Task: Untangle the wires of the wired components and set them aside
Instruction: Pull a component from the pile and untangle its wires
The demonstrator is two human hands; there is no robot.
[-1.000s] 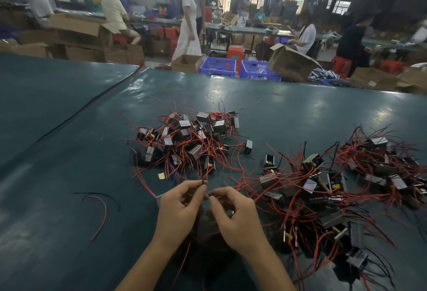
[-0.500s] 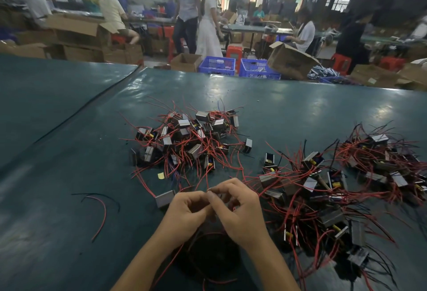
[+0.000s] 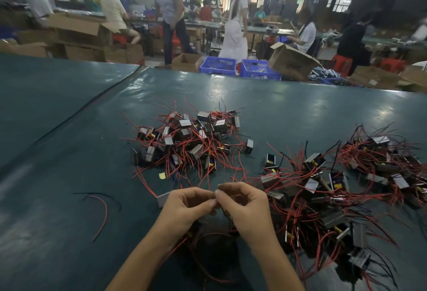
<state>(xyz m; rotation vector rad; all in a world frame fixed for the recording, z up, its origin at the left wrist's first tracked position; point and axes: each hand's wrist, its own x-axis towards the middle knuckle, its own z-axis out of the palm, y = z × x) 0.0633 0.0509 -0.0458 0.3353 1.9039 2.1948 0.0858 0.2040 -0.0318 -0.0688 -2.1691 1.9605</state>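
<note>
Your left hand (image 3: 184, 207) and right hand (image 3: 246, 207) meet just above the near edge of the table (image 3: 69, 152), about midway along it. Both hands have their fingers curled in. Thumbs and fingertips press together where the hands touch, pinching the red wires (image 3: 209, 235) that loop down from under your palms. The pinch point itself is too small to see clearly. A dark part (image 3: 193, 229) hangs beneath your left palm.

A grey block (image 3: 163, 198) lies on the surface just beside your left knuckles. Further towards the far edge sits a heap of parts (image 3: 191, 138) with red leads sticking out, and a yellow scrap (image 3: 162, 175) lies at its near side. A bigger tangled heap (image 3: 323, 200) spreads from your right hand out to the right edge. Well off to the left, a loose red wire (image 3: 105, 212) and a loose black wire (image 3: 101, 194) lie curved on the surface.
</note>
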